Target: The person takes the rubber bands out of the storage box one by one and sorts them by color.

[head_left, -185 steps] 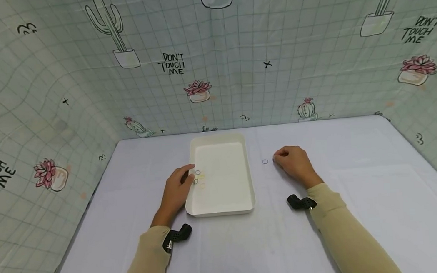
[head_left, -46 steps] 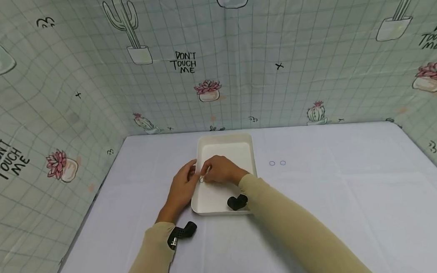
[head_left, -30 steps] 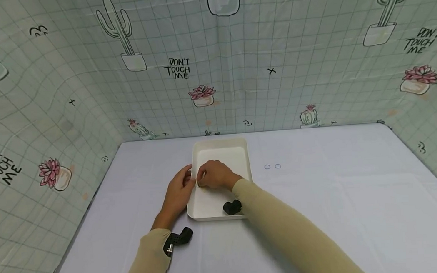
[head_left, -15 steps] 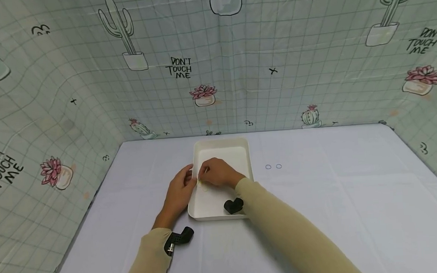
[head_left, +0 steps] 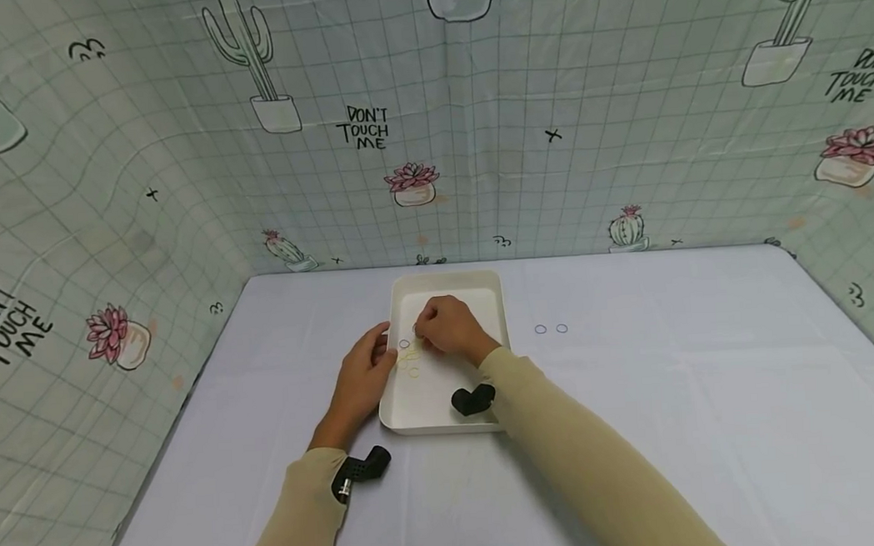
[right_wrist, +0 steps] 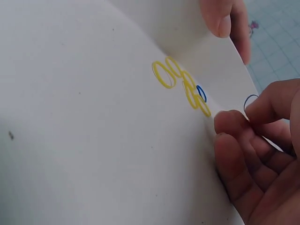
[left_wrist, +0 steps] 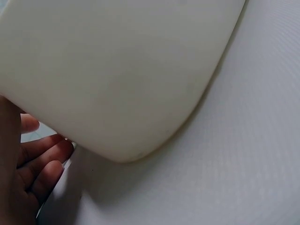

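Note:
A white tray (head_left: 434,419) lies on the table, with several thin yellow rings (right_wrist: 164,75) and one blue ring (right_wrist: 201,93) near its left side. My left hand (head_left: 363,376) holds the tray's left wall, thumb at the rim and fingers outside; the left wrist view shows these fingers (left_wrist: 47,159) beneath the edge. Over the tray, my right hand (head_left: 451,326) pinches another blue ring (right_wrist: 251,97) between thumb and forefinger, its other fingers curled. Two blue rings (head_left: 541,329) (head_left: 562,328) lie side by side on the table right of the tray.
A white cloth (head_left: 679,425) covers the table. Behind it and to the left hangs a gridded curtain (head_left: 515,68) printed with cacti. Each wrist carries a black camera (head_left: 473,400).
A second blue ring lies on the table beside the first one. My right hand has come from there into the tray, and now lifts a blue ring away from the others. My left hand stays.

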The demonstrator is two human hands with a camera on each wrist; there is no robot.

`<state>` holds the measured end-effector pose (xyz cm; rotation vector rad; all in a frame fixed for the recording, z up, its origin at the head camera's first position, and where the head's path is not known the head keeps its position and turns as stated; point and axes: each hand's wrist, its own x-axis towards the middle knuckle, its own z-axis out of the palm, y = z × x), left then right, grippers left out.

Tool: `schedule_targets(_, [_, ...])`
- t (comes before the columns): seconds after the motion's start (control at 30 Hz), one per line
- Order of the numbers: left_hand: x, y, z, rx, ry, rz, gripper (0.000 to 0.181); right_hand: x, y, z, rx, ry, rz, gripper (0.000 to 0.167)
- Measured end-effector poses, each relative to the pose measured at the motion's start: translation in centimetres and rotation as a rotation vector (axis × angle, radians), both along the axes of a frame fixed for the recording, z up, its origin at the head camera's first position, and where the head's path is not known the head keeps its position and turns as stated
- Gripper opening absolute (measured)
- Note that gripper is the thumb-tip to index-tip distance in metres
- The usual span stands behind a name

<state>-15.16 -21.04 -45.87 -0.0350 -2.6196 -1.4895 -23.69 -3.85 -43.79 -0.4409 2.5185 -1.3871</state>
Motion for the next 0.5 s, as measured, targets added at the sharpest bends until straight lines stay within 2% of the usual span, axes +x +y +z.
schedule_targets(0.23, [-0.01,0.04,0.03,-0.018,-0.001,0.009,0.048,-0.06,-0.02,-0.04,0.021,0.056,-0.031,0.005])
schedule_targets(0.5, [-0.02,-0.06,-0.15,-0.016,0.010,0.002,0.048,0.07,0.06,0.10,-0.010,0.062,-0.048,0.004])
